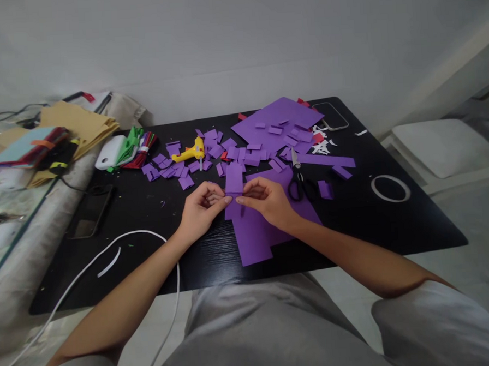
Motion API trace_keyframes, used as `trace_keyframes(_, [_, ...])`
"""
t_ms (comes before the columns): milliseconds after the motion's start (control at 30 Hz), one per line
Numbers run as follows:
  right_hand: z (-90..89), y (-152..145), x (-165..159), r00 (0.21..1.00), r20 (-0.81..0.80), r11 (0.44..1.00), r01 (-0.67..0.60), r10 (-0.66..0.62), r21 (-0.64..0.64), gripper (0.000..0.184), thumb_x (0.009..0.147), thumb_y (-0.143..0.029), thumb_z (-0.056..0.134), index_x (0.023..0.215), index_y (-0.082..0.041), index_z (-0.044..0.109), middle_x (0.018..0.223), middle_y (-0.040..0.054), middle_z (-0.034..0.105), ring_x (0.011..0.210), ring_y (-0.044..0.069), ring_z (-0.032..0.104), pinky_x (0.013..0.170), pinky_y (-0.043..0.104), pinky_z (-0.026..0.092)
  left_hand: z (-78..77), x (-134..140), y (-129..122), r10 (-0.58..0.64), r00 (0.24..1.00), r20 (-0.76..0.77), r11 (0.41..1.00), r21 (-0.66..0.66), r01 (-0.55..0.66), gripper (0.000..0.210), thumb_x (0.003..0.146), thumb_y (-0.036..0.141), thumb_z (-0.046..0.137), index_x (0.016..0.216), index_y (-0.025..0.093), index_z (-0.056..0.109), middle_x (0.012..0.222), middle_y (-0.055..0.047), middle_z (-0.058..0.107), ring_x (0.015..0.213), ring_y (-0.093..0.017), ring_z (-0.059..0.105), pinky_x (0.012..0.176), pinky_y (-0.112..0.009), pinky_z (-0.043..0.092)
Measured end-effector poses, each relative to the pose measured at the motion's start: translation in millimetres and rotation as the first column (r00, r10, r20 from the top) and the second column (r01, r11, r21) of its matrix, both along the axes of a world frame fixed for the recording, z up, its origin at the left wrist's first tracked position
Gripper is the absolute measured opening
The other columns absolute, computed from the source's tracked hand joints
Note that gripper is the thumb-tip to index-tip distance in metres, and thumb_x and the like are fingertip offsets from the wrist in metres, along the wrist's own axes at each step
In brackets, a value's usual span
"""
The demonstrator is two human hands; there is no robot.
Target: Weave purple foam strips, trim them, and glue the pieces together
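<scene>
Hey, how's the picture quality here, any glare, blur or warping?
Head view: dim, grayish light overall; faint glare on the black tabletop near the left hand; apparent wide-angle stretching toward the edges; the white seat at far right looks soft, while the scissors stay readable.

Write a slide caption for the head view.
The left hand and right hand hold a purple paper piece over a black table, with a yellow glue gun and scissors nearby.
</scene>
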State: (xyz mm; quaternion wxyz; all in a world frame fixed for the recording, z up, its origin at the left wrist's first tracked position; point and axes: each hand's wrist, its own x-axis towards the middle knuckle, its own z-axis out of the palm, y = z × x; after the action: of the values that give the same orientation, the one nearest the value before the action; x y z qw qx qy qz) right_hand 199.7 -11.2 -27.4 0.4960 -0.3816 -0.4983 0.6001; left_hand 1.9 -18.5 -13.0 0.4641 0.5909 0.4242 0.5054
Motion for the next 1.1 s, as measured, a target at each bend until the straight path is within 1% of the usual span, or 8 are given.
trace_keyframes(100, [-1.2,0.1,0.0,1.0,-0.012,1.0,-0.004,0.004,-0.005,0.042,0.064,-0.039,0.094,0.086,-0.022,0.062,0.086,-0.0002,0.072,0.085,0.017,0.074,0.09,0.037,0.063,1.2,0.7,-0.1,0.005,1.0,-0.01,1.0,-0.005,-0.005,0.034,0.075,0.038,0.09,0.082,0.018,0.063,0.07,0.003,0.061,0.061,-0.01,0.056,0.061,-0.023,0.048])
trace_keyframes(200, [-0.1,-0.5,0.0,1.0,-0.009,1.0,0.0,0.0,0.007,0.042,0.064,-0.041,0.094,0.084,-0.022,0.063,0.084,-0.0005,0.072,0.083,0.017,0.074,0.089,0.037,0.063,2.4,0.6,0.2,0.003,1.0,-0.004,1.0,-0.009,-0.003,0.036,0.072,0.038,0.092,0.081,0.018,0.063,0.069,0.004,0.061,0.06,-0.009,0.056,0.061,-0.023,0.048])
trace_keyframes(367, [2.4,-0.6,0.1,1.0,-0.003,1.0,0.011,-0.011,0.026,0.038,0.064,-0.041,0.094,0.087,-0.021,0.07,0.085,0.0015,0.076,0.084,0.018,0.075,0.087,0.036,0.065,2.9,0.5,0.7,0.01,1.0,0.006,1.0,-0.007,-0.01,0.037,0.07,0.038,0.093,0.08,0.018,0.064,0.066,0.005,0.06,0.057,-0.008,0.055,0.058,-0.021,0.048])
trace_keyframes(467, [1.6,-0.2,0.5,1.0,0.001,0.999,0.007,-0.007,0.04,0.036,0.066,-0.036,0.094,0.093,-0.021,0.075,0.091,0.0027,0.078,0.09,0.02,0.076,0.092,0.038,0.064,2.2,0.4,0.7,0.018,1.0,-0.004,1.0,0.017,-0.017,0.033,0.072,0.036,0.092,0.084,0.017,0.067,0.067,0.004,0.063,0.059,-0.009,0.059,0.06,-0.022,0.051])
trace_keyframes(600, [-1.4,-1.3,0.2,1.0,0.006,0.998,-0.005,0.004,0.063,0.039,0.068,-0.034,0.093,0.102,-0.023,0.078,0.097,0.0038,0.08,0.095,0.021,0.077,0.096,0.04,0.063,-0.6,-0.4,-0.2,0.034,0.999,-0.035,0.996,0.085,-0.031,0.032,0.074,0.034,0.09,0.096,0.018,0.075,0.082,-0.002,0.074,0.07,-0.013,0.069,0.07,-0.026,0.059])
trace_keyframes(733, [-3.0,-4.5,-0.1,0.995,0.076,0.987,0.055,-0.067,0.149,0.035,0.073,-0.035,0.09,0.104,-0.023,0.08,0.095,0.0037,0.08,0.09,0.02,0.077,0.092,0.039,0.064,-3.6,-2.3,-2.0,0.045,0.992,-0.114,0.984,0.175,-0.025,0.03,0.079,0.033,0.087,0.104,0.018,0.078,0.09,-0.005,0.079,0.076,-0.016,0.074,0.077,-0.03,0.063])
trace_keyframes(900, [-2.6,-7.1,0.5,0.977,0.155,0.95,0.092,-0.143,0.3,0.024,0.08,-0.037,0.086,0.1,-0.024,0.08,0.097,0.0041,0.079,0.088,0.019,0.075,0.087,0.036,0.065,-3.3,-4.4,-3.0,0.1,0.967,-0.234,0.946,0.322,-0.02,0.021,0.084,0.028,0.083,0.103,0.02,0.08,0.09,-0.003,0.078,0.074,-0.014,0.073,0.074,-0.028,0.062])
trace_keyframes(1100, [-4.0,-6.4,-0.4,0.971,0.17,0.93,0.1,-0.169,0.352,0.019,0.084,-0.038,0.083,0.098,-0.026,0.08,0.097,0.0037,0.077,0.087,0.019,0.074,0.084,0.035,0.065,1.4,-4.0,-3.4,0.147,0.941,-0.306,0.916,0.4,-0.013,0.015,0.087,0.028,0.081,0.1,0.02,0.079,0.087,-0.004,0.076,0.074,-0.014,0.07,0.071,-0.027,0.059])
